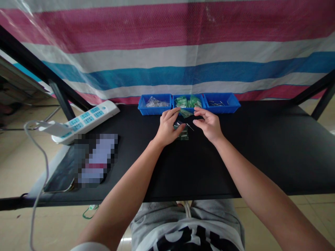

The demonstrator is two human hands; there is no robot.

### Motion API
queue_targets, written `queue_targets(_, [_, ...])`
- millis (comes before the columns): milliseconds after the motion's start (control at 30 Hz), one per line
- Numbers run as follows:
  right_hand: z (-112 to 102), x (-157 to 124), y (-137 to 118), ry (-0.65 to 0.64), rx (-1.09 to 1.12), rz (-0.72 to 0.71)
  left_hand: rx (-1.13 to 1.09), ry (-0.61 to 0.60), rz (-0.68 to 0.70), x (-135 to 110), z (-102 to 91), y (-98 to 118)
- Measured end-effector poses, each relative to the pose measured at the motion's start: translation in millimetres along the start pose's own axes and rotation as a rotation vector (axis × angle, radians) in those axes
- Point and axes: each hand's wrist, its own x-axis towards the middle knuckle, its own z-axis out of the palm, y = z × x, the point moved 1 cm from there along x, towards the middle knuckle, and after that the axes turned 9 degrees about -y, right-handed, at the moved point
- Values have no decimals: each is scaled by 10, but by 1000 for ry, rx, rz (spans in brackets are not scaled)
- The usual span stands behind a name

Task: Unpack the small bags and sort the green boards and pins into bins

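Note:
My left hand [169, 126] is over the left side of a small clear green packet [184, 135] on the black table, its fingers stretched out and its thumb apart from them. A thin metal pin [190, 127] sticks out beside the left thumb tip; whether the thumb touches it I cannot tell. To the right, my right hand [209, 124] is open with fingers and thumb spread, near the pin but apart from it. Another green packet [185, 113] lies between both hands' fingertips, against the front of the middle blue bin [177, 107].
The left blue bin [154, 111] holds clear plastic pieces, the middle one green packets, the right blue bin [226, 109] metal pins. At left are a white power strip [87, 120], a blurred phone [96, 160] and a dark flat object [61, 170]. A striped sheet [199, 55] hangs behind.

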Motion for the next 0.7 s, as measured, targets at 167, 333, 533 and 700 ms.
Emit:
queue_targets(167, [-21, 3, 19, 30, -216, -38, 35, 26, -106, -15, 55, -53])
queue_targets(333, [-34, 6, 53, 14, -311, -71, -104, 80, -106, 21, 54, -85])
queue_targets(533, [13, -7, 46, -77, -409, -124, -257, 124, -267, 179, -26, -116])
queue_targets(700, [30, -10, 42, -103, -452, -152, -401, 88, -391, 426, 22, -225])
